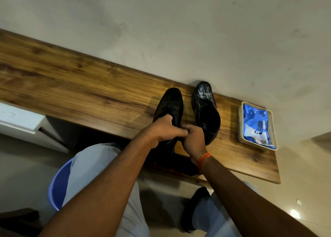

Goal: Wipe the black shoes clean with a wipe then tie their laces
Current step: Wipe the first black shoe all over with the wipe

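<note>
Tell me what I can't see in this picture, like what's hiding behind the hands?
Head view only:
- Laces of the left shoe: covered by the left hand and right hand, so tied or not is unclear.
- Heel of that shoe: hidden behind both hands.
- Print on the blue wipes pack in its tray: too small to read.
- Blue tub below the table: partly hidden by a trouser leg.

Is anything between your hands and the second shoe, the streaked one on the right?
Nothing visible. Both the left hand and the right hand are on the left shoe. The streaked shoe sits right beside it on the wooden shelf, with only bare wood between them.
</note>
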